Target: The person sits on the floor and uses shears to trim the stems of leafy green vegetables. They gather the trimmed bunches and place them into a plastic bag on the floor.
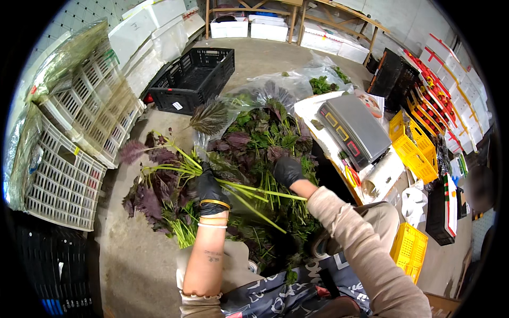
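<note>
My left hand (209, 190), in a black glove, is closed around a bunch of long green perilla stems (183, 159). Their cut ends reach out to the right, and purple leaves spread from the other end. My right hand (288, 171), also black-gloved, is over the large heap of purple-green perilla (254, 139) lying on clear plastic; its fingers are curled down and partly hidden, so whether it grips a stem I cannot tell. On the floor under and left of my left hand lies another pile of perilla (149, 198) with pale stems.
A digital scale (358, 131) sits on a white foam box to the right, with scissors (352, 177) beside it. A black crate (195, 79) stands ahead left. White crates (63, 175) are stacked at left, yellow crates (415, 147) at right. Wooden tables (296, 20) stand at the back.
</note>
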A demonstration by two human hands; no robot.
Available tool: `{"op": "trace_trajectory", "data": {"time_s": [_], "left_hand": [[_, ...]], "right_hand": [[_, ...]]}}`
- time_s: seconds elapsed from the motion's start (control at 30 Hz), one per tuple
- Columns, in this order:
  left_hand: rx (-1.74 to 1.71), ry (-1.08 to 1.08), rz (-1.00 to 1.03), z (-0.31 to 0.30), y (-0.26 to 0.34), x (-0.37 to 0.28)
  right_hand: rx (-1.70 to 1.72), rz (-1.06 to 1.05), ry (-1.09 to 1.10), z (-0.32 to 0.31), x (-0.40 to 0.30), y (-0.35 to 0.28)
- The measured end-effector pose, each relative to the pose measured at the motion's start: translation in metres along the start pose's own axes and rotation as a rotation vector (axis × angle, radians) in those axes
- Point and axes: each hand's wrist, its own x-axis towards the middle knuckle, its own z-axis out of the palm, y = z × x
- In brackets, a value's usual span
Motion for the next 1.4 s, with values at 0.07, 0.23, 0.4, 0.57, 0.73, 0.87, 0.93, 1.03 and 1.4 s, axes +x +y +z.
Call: {"op": "trace_trajectory", "data": {"time_s": [0.07,0.23,0.4,0.57,0.73,0.87,0.93,1.03,1.4], "left_hand": [[0.089,0.005,-0.135,0.001,0.004,0.003],[0.403,-0.161,0.334,-0.010,0.006,-0.001],[0.785,-0.428,0.733,-0.015,-0.001,-0.005],[-0.425,-0.407,-0.114,-0.009,0.030,-0.023],[0.296,-0.542,0.325,0.002,0.000,-0.031],[-0.527,-0.712,-0.361,0.014,0.001,-0.048],[-0.561,-0.887,-0.268,0.010,-0.008,-0.046],[-0.097,-0.928,0.136,0.024,0.010,-0.062],[-0.663,-0.843,-0.351,0.022,0.041,-0.083]], "right_hand": [[-0.068,0.005,-0.004,0.019,0.000,0.002],[0.040,0.141,0.006,-0.005,0.013,0.014],[-0.137,0.002,0.207,-0.082,-0.001,0.009],[0.310,0.048,0.310,-0.168,-0.094,-0.001],[0.318,0.023,0.276,-0.134,-0.089,0.045],[0.949,0.043,0.289,-0.138,-0.104,0.031],[1.063,0.029,0.248,-0.132,-0.108,0.015],[1.246,-0.023,0.368,-0.097,-0.101,0.019],[0.436,-0.494,0.664,-0.026,-0.115,-0.001]]}}
